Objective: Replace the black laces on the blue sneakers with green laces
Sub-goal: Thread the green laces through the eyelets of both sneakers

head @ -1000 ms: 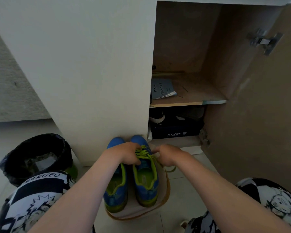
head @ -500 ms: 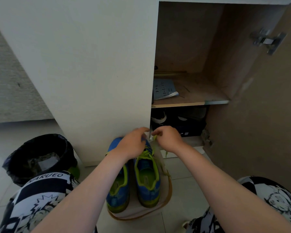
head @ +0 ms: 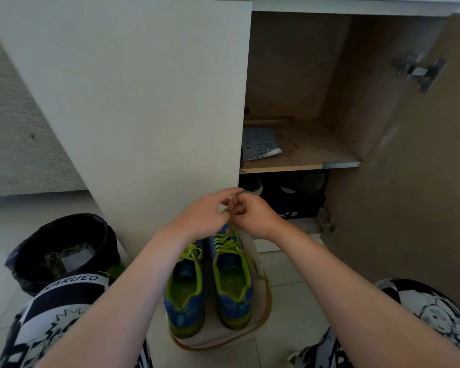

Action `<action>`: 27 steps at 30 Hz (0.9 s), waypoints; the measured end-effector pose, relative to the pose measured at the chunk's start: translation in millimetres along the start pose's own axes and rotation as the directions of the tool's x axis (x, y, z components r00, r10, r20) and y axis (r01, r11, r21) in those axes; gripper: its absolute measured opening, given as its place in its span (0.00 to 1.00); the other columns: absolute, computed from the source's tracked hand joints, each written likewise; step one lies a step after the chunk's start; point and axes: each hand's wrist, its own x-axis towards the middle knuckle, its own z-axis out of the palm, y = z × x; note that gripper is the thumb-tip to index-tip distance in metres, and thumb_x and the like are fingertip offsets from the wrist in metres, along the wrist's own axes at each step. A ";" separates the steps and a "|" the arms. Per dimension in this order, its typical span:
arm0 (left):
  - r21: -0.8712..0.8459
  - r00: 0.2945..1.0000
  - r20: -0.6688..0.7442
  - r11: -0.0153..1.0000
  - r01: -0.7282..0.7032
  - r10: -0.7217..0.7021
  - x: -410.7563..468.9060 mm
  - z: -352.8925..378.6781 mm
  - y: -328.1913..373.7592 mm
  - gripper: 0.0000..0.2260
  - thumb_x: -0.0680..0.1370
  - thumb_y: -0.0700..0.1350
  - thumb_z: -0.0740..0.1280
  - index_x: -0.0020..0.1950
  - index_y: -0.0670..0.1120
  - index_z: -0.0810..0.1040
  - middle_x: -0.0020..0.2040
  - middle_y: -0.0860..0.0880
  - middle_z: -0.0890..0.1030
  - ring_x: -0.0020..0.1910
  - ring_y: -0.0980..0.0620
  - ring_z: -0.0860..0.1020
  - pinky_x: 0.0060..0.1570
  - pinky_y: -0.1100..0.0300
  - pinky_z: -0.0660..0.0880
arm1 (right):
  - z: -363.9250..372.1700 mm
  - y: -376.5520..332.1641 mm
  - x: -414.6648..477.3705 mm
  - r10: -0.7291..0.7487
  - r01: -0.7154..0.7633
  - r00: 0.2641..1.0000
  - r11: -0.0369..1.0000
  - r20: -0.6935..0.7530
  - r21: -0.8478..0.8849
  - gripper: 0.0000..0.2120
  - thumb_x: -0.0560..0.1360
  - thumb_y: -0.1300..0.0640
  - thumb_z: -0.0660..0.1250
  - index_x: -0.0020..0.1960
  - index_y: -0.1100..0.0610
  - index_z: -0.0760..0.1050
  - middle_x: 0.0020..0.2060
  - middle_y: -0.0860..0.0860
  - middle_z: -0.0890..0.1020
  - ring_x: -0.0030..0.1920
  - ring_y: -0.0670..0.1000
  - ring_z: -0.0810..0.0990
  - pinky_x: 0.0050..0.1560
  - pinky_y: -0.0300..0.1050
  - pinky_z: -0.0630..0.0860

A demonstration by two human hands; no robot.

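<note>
Two blue sneakers with green linings stand side by side on a pale mat on the floor, toes toward the cabinet. The left sneaker and the right sneaker both carry green laces. My left hand and my right hand are raised together above the right sneaker's toe, fingers curled, pinching the green lace ends that run up from that shoe. A loose green lace end trails over the right shoe's side.
A white cabinet door stands closed right behind the shoes. The right compartment is open, with a booklet on its shelf and a dark shoebox below. The open brown door stands at right. A black-lined bin sits at left.
Both hands rose from the right sneaker's tongue and came together above its toe, drawing the green lace ends upward.
</note>
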 end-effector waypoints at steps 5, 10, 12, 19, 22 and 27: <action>0.147 0.982 0.138 0.983 0.106 -0.126 -2.0 -18.0 -10.7 0.14 0.79 0.58 0.64 0.61 0.55 0.77 0.45 0.53 0.82 0.44 0.53 0.80 0.51 0.57 0.75 | 7.7 -6.8 -3.2 -0.020 0.021 0.998 1.000 0.052 -0.014 0.17 0.71 0.71 0.73 0.42 0.55 0.68 0.33 0.56 0.83 0.36 0.55 0.84 0.39 0.45 0.78; 0.263 0.975 0.172 0.960 0.094 -0.143 -5.4 -26.6 -23.0 0.14 0.80 0.55 0.65 0.45 0.47 0.84 0.32 0.48 0.78 0.34 0.48 0.74 0.39 0.56 0.71 | 1.9 -5.2 -0.4 0.006 -0.008 1.000 0.994 -0.014 -0.109 0.17 0.69 0.71 0.75 0.42 0.53 0.72 0.38 0.57 0.86 0.34 0.52 0.84 0.43 0.48 0.80; 0.252 0.977 0.163 0.963 0.095 -0.139 -6.5 -28.8 -28.2 0.10 0.78 0.54 0.69 0.46 0.50 0.86 0.33 0.48 0.79 0.33 0.51 0.73 0.38 0.58 0.70 | 1.6 -7.1 -0.7 0.026 -0.028 0.999 0.993 -0.023 -0.114 0.16 0.69 0.71 0.75 0.44 0.53 0.74 0.37 0.55 0.86 0.33 0.51 0.84 0.43 0.48 0.81; 0.261 0.992 0.072 0.962 0.081 -0.103 -9.4 -40.2 -29.2 0.07 0.77 0.51 0.70 0.50 0.53 0.86 0.49 0.55 0.85 0.50 0.55 0.81 0.53 0.57 0.76 | -1.0 -5.4 3.1 -0.016 -0.036 0.989 0.940 -0.148 -0.341 0.09 0.71 0.65 0.74 0.49 0.54 0.83 0.40 0.50 0.85 0.42 0.49 0.84 0.45 0.40 0.79; 0.297 0.991 0.085 0.952 0.072 -0.102 -12.9 -48.7 -30.2 0.07 0.77 0.49 0.69 0.51 0.51 0.86 0.50 0.53 0.85 0.50 0.54 0.80 0.53 0.57 0.76 | -4.2 2.4 6.8 -0.021 -0.076 0.977 0.895 -0.210 -0.439 0.07 0.73 0.64 0.73 0.47 0.53 0.84 0.39 0.46 0.82 0.43 0.46 0.81 0.46 0.41 0.79; 0.502 0.977 0.021 0.847 0.173 -0.212 -18.4 -57.6 -39.5 0.09 0.78 0.52 0.65 0.49 0.51 0.85 0.47 0.52 0.84 0.50 0.49 0.80 0.49 0.54 0.78 | -7.4 11.0 8.1 0.041 -0.211 0.955 0.789 -0.294 -0.578 0.11 0.73 0.66 0.68 0.46 0.50 0.83 0.48 0.48 0.84 0.50 0.52 0.82 0.49 0.48 0.80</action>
